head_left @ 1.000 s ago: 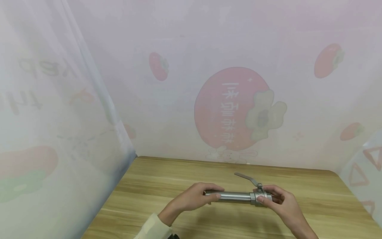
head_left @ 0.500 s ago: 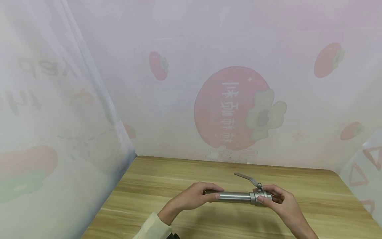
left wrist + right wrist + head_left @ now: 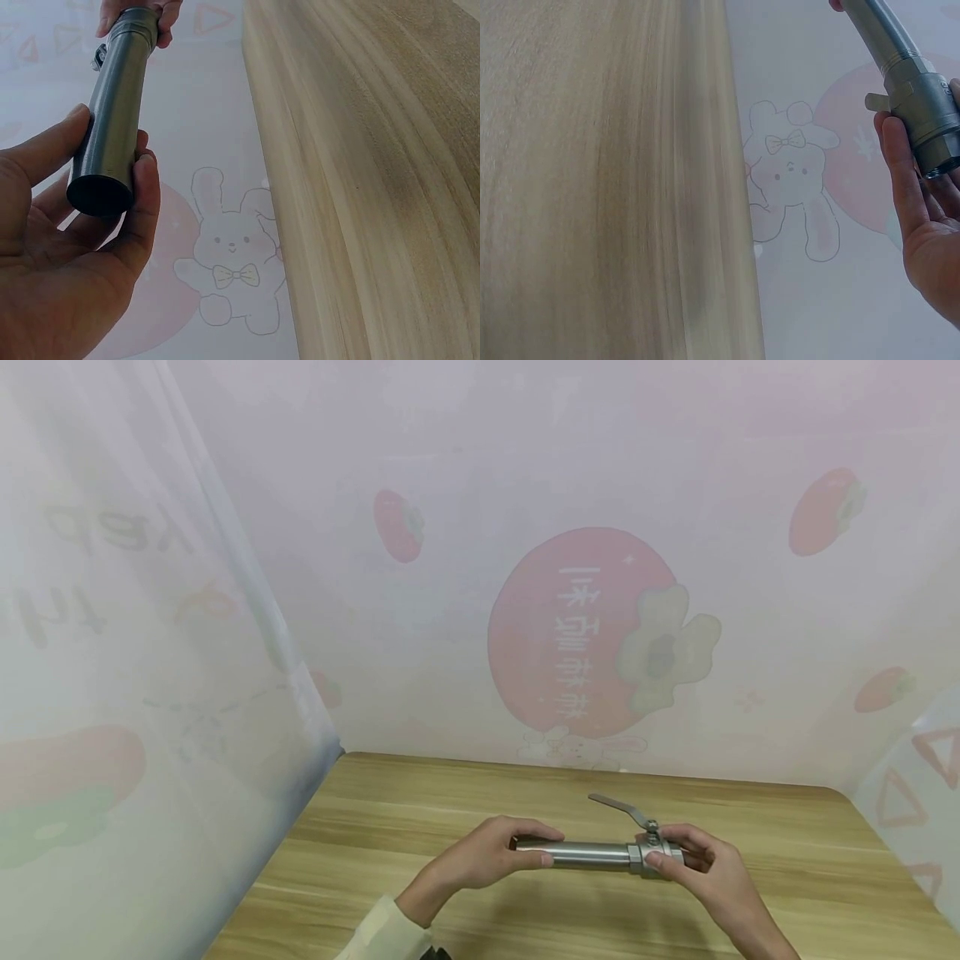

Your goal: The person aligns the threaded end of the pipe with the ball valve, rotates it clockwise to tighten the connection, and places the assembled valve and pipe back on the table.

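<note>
A steel pipe (image 3: 588, 853) is joined to a ball valve (image 3: 654, 853), and the two hands hold the assembly level above the table. My left hand (image 3: 487, 853) grips the pipe's free end, thumb on the near side and fingers round the far side. In the left wrist view the dark round end of the pipe (image 3: 112, 127) faces the camera. My right hand (image 3: 712, 872) holds the valve body, thumb in front and fingers behind. The valve's lever handle (image 3: 618, 805) points left and away, over the pipe. In the right wrist view the valve (image 3: 928, 112) shows its hexagonal open end.
Below lies a wood-grain table (image 3: 390, 810) with rounded back corners. A pale printed curtain (image 3: 450, 635) with strawberries and a rabbit hangs behind it, and more curtain (image 3: 150, 677) hangs along the left side. A cream sleeve (image 3: 386, 931) covers the left forearm.
</note>
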Motion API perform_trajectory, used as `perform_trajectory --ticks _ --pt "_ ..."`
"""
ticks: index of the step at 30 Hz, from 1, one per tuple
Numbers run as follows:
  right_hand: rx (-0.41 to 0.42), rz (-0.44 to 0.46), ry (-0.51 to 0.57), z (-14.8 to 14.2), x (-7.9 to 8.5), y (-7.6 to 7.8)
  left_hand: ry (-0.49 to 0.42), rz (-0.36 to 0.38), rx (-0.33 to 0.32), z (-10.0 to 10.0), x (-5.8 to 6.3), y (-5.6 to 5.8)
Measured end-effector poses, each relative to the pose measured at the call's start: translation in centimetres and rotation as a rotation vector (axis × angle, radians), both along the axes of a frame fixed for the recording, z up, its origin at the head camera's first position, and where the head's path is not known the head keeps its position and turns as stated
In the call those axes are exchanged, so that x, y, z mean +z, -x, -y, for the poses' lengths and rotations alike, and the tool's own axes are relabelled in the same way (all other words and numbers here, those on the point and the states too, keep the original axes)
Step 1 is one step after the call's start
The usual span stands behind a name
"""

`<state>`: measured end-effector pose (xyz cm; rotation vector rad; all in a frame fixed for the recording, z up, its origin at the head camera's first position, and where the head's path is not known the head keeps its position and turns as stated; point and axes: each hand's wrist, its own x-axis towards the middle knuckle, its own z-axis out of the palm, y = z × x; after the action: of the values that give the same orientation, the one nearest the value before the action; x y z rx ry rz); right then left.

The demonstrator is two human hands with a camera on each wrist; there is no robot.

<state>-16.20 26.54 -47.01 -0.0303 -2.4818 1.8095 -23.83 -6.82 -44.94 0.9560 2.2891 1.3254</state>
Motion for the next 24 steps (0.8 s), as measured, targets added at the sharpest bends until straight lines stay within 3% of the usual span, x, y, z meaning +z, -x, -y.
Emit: perform_trajectory --ticks 4,12,24 --pt "-0.001 -0.001 -0.001 0.04 0.09 -0.04 -0.001 -0.013 0.007 0.00 0.08 -0.12" --pt "-0.003 0.014 0.000 -0.06 0.02 0.03 -0.051 0.040 -0.012 -0.04 0.25 -0.38" --pt "-0.011 0.001 -0.003 -0.06 -0.01 0.01 0.031 0.000 -0.005 -0.02 0.31 -0.19"
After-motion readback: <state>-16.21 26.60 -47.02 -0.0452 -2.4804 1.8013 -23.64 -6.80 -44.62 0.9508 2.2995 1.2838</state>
